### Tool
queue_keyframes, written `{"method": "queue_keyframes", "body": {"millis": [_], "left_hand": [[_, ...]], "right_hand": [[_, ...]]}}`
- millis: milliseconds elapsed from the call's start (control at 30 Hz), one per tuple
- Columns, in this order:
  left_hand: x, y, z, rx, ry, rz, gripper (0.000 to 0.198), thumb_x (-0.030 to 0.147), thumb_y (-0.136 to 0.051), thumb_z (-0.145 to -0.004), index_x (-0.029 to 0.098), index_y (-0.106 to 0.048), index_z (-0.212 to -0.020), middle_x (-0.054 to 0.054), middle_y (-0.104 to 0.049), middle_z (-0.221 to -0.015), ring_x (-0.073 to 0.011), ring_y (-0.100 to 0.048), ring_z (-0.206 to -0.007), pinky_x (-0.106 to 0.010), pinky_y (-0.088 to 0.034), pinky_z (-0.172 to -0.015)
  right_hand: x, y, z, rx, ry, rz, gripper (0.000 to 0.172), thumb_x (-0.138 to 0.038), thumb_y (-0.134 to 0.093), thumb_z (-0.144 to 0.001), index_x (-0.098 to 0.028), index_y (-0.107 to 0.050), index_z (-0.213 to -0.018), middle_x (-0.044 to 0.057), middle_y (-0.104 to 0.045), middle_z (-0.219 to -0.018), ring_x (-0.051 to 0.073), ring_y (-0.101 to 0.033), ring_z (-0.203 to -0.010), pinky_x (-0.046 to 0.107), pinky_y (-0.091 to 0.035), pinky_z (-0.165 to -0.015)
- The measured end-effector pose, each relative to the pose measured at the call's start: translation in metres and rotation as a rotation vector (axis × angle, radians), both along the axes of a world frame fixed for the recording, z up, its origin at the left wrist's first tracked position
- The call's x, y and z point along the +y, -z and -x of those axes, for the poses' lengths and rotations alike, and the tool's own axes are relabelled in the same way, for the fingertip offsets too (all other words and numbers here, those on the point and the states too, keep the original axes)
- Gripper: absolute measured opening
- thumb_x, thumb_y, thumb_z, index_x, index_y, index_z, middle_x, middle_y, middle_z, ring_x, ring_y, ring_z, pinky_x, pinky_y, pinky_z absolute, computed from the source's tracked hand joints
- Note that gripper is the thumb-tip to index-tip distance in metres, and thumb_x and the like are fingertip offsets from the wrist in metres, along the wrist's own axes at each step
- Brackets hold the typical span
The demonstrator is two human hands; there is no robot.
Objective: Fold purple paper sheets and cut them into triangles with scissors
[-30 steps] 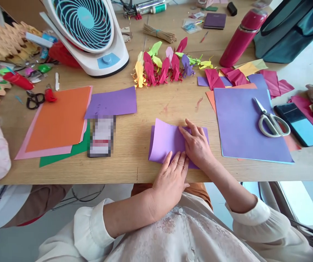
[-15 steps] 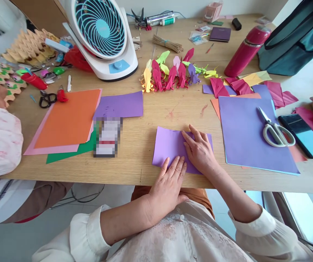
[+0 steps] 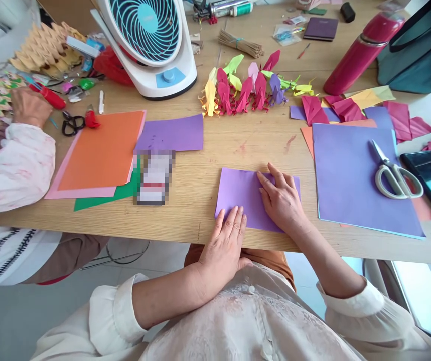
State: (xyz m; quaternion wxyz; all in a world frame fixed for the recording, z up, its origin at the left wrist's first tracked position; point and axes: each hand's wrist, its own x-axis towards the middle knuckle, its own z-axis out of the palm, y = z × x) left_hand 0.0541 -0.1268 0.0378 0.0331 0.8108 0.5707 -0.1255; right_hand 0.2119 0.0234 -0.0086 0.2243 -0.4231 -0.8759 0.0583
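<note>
A folded sheet of purple paper lies flat at the front of the table before me. My left hand rests on its near edge, fingers stretched out and pressing down. Toward the sheet's right end, my right hand lies open with its fingers spread on the paper. To the right is a larger purple sheet with light blue paper under it. White-handled scissors rest on that sheet, partly opened.
Left are orange paper, a purple strip and a blurred phone-like object. Folded paper figures stand behind, near a fan and a pink flask. A co-worker's hand is at far left.
My left hand has slid leftward along the near edge of the purple paper. My right hand stays on the sheet. The view has shifted slightly, and the co-worker's arm reaches further in.
</note>
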Motion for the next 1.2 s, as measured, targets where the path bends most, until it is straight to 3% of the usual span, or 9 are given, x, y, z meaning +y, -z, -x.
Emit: {"method": "queue_keyframes", "body": {"millis": [233,567,800,933,1000,1200], "left_hand": [[-0.010,0.000,0.013,-0.016,-0.112,-0.001,0.106,0.073,-0.061,-0.083,0.003,-0.032,-0.157,-0.022,-0.020,-0.165,-0.0316,-0.016,-0.157,-0.053,-0.017,-0.129],[-0.029,0.002,0.038,-0.036,-0.258,-0.049,0.092,0.065,-0.054,-0.092,0.002,-0.033,-0.156,-0.024,-0.024,-0.164,-0.0359,-0.026,-0.154,-0.062,-0.018,-0.125],[-0.018,-0.011,0.034,-0.105,-0.244,-0.113,0.071,0.053,-0.038,-0.102,0.007,-0.038,-0.155,-0.017,-0.027,-0.165,-0.0356,-0.027,-0.154,-0.066,-0.018,-0.123],[-0.008,-0.006,0.027,-0.166,-0.110,-0.066,0.064,0.048,-0.039,-0.104,0.013,-0.035,-0.157,-0.010,-0.028,-0.166,-0.0299,-0.028,-0.154,-0.061,-0.024,-0.123],[-0.009,-0.002,0.029,-0.166,-0.103,-0.040,0.066,0.050,-0.041,-0.103,0.014,-0.035,-0.157,-0.010,-0.030,-0.166,-0.0300,-0.031,-0.153,-0.061,-0.025,-0.123],[-0.018,-0.017,0.042,-0.048,-0.341,-0.101,0.060,0.043,-0.038,-0.104,0.006,-0.045,-0.151,-0.019,-0.041,-0.159,-0.0393,-0.035,-0.149,-0.069,-0.022,-0.120]], "right_hand": [[0.000,0.000,-0.001,0.013,0.002,0.025,0.044,-0.024,-0.041,-0.100,-0.015,-0.062,-0.138,0.022,-0.044,-0.156,0.038,-0.051,-0.127,0.059,-0.044,-0.104],[-0.001,0.001,0.000,0.036,0.011,0.024,0.043,-0.023,-0.043,-0.100,-0.017,-0.063,-0.137,0.019,-0.046,-0.155,0.037,-0.051,-0.125,0.060,-0.045,-0.105],[0.000,0.002,-0.001,0.039,0.006,0.024,0.043,-0.023,-0.043,-0.100,-0.017,-0.063,-0.137,0.018,-0.044,-0.157,0.037,-0.050,-0.129,0.059,-0.044,-0.106],[-0.001,0.001,0.000,0.022,0.010,0.011,0.043,-0.023,-0.043,-0.100,-0.013,-0.063,-0.136,0.020,-0.046,-0.155,0.037,-0.050,-0.130,0.056,-0.044,-0.107],[-0.001,0.000,0.001,0.018,0.015,0.014,0.043,-0.023,-0.043,-0.100,-0.014,-0.063,-0.136,0.019,-0.047,-0.154,0.037,-0.051,-0.129,0.056,-0.044,-0.106],[-0.002,-0.004,0.002,0.011,0.018,0.063,0.043,-0.023,-0.043,-0.100,-0.012,-0.064,-0.136,0.022,-0.046,-0.154,0.037,-0.051,-0.128,0.056,-0.043,-0.108]]}}
